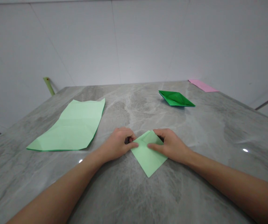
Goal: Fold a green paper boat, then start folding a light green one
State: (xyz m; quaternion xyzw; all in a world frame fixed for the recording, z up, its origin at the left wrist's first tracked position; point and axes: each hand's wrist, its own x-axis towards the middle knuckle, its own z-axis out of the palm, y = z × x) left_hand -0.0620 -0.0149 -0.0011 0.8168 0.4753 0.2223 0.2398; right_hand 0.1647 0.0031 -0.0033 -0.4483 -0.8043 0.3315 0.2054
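Observation:
A small folded light green paper (148, 155), diamond-shaped, lies on the grey marble table (129, 193) in front of me. My left hand (118, 143) pinches its left corner with curled fingers. My right hand (170, 144) presses on its right side, thumb and forefinger closed on the upper flap. Both hands rest on the table surface.
A larger creased light green sheet (72, 126) lies flat to the left. A dark green folded paper boat (176, 98) sits at the back right. A pink sheet (203, 85) lies at the far right corner by the white wall. A green stick (49, 86) leans at the far left.

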